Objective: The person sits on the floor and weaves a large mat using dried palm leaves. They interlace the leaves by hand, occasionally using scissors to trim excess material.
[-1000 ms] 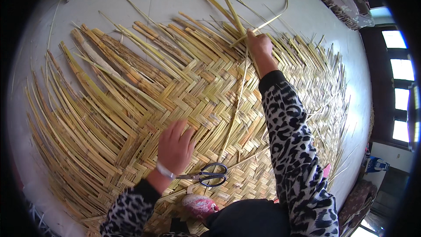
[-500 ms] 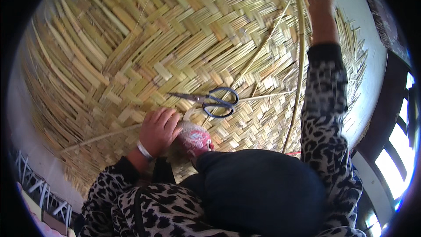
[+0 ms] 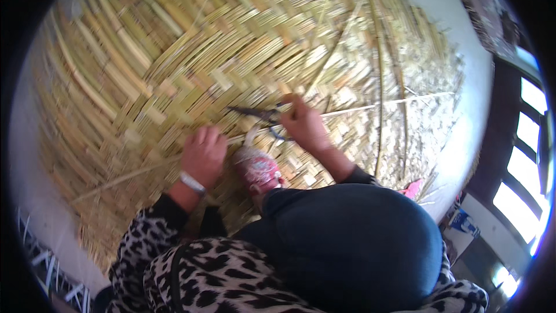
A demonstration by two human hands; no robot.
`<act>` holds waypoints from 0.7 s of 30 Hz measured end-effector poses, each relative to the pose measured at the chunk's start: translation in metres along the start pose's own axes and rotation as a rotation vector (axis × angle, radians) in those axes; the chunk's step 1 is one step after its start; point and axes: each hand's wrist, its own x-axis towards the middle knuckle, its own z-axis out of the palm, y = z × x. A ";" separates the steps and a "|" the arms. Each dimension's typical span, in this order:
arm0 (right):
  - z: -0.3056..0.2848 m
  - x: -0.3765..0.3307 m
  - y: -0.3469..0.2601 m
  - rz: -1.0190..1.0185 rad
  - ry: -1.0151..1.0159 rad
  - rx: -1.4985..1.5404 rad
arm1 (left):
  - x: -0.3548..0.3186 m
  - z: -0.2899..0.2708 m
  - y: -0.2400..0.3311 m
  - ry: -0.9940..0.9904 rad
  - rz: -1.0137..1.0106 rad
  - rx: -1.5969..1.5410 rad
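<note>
A large mat woven from flat yellow-green reed strips spreads below me. My left hand, wearing a pale wristband, rests low on it with fingers curled over a long thin reed strip. That strip runs from the lower left, past my left hand, to the right side. My right hand is closed at the handles of a pair of scissors lying on the mat, covering most of the dark blue loops. The scissors' dark blades point left. Beside my left hand, my pink patterned shoe presses on the mat.
Loose long strips lie across the mat's right part. Unwoven strip ends fan out at the left. Pale floor borders the mat. A metal lattice frame stands lower left, and bright windows are at the right.
My right hand has come down from the far right, letting go of the strip ends there, to the scissors. The thin strip now stretches out to the right. My left hand has barely moved.
</note>
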 end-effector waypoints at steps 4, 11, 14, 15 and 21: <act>0.013 -0.004 -0.008 -0.152 -0.021 -0.375 | -0.021 -0.012 -0.011 0.004 -0.094 0.076; 0.022 0.002 -0.030 -0.357 -0.115 -0.513 | -0.040 -0.010 -0.027 -0.155 -0.120 0.091; 0.011 -0.003 -0.038 -0.384 -0.101 -0.528 | -0.042 -0.004 -0.031 -0.137 -0.154 0.008; 0.005 -0.006 -0.040 -0.349 -0.105 -0.528 | -0.044 -0.003 -0.033 -0.156 -0.182 -0.037; -0.036 -0.030 -0.040 -0.314 0.154 -0.391 | -0.038 -0.014 -0.044 0.001 -0.404 -0.307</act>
